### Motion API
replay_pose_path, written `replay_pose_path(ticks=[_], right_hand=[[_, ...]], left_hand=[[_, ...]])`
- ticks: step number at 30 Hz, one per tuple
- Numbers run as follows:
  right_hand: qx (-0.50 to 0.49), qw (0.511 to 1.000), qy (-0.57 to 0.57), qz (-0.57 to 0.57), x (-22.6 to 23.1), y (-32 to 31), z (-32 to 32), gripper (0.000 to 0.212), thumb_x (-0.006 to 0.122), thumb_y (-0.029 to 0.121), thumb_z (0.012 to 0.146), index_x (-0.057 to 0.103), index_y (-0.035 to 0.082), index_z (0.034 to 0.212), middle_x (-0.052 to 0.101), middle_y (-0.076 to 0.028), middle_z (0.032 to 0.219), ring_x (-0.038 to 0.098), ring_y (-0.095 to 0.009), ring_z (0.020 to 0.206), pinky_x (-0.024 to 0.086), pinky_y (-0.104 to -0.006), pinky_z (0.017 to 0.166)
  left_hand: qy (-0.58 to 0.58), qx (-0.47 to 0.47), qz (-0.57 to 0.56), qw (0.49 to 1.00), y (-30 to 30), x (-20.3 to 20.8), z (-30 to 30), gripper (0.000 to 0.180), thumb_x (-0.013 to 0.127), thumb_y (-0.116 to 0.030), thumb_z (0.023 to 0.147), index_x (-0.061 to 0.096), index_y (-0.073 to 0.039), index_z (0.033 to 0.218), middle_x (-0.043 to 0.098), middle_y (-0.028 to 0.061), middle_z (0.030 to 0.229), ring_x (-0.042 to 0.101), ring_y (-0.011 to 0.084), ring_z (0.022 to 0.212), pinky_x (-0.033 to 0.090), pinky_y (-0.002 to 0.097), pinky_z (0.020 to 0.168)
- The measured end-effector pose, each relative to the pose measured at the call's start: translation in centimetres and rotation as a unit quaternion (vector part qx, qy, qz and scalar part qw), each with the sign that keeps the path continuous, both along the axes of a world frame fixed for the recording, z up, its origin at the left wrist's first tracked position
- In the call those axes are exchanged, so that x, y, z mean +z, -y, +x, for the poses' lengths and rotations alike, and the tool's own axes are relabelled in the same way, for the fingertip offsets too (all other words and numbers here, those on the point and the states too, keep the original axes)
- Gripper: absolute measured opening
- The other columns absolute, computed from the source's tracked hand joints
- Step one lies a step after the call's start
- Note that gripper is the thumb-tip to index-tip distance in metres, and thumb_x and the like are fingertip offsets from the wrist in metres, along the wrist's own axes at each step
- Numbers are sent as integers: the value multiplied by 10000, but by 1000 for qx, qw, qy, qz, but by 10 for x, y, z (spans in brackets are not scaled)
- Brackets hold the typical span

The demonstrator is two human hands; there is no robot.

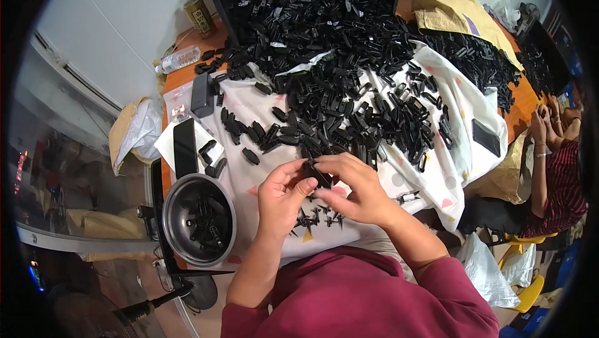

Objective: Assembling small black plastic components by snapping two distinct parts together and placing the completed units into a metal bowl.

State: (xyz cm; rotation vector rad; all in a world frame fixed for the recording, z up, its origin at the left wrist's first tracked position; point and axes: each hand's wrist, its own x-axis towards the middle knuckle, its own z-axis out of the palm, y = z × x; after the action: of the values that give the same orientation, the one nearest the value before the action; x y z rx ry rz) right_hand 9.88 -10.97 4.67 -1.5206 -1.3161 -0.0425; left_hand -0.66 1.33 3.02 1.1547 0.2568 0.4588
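Note:
Between my two hands, over the near part of the cloth, is a small black plastic piece. My left hand pinches its left side with thumb and fingers. My right hand has its fingers on the top and right of the same piece. Its exact kind cannot be made out, as the fingers cover part of it. Just below the hands lie several small dark spiky parts. Beyond them a large pile of black plastic clip-like pieces spreads over the cloth.
A metal bowl holding black parts stands at the left. Near it lie a long black slab and a dark box. Two bottles, one clear and one brown, are at far left. Another person's hands work at far right.

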Motion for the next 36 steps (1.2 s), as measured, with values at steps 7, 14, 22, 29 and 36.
replay_pose_path(ticks=[7,14,22,29,36], right_hand=[[-29,1000,-2,12,5,4,1,351,616,-64,705,561,6,1045,580,-138,891,556,-272,748,457,-321,652],[12,997,79,-4,3,12,14,413,617,-99,646,573,7,1043,555,-122,867,507,-255,703,424,-313,599],[-68,984,161,17,-16,6,-9,451,627,-36,633,562,15,1077,559,-128,899,517,-243,693,439,-311,576],[-40,931,-357,-63,-27,13,-26,322,682,96,749,557,-7,1027,595,-131,887,587,-182,778,472,-284,675],[-12,950,-252,-186,-48,3,-13,271,685,129,746,585,-14,953,610,-111,781,598,-176,684,467,-284,610]], left_hand=[[-15,41,74,996,0,-1,-6,316,648,-29,780,559,40,1075,595,34,905,537,65,787,439,182,707],[-30,45,170,984,-6,2,-8,269,658,-25,763,594,32,1018,608,58,899,550,85,741,456,213,643],[-7,27,78,997,12,-17,-5,327,597,-86,824,539,26,1125,615,94,984,580,135,823,484,240,720],[13,30,-2,999,21,-20,-6,237,565,-88,853,565,32,1058,601,56,993,539,113,912,418,228,819],[-51,81,-125,988,-5,-57,-22,199,559,-141,852,586,-2,992,598,18,881,526,76,775,400,212,747]])
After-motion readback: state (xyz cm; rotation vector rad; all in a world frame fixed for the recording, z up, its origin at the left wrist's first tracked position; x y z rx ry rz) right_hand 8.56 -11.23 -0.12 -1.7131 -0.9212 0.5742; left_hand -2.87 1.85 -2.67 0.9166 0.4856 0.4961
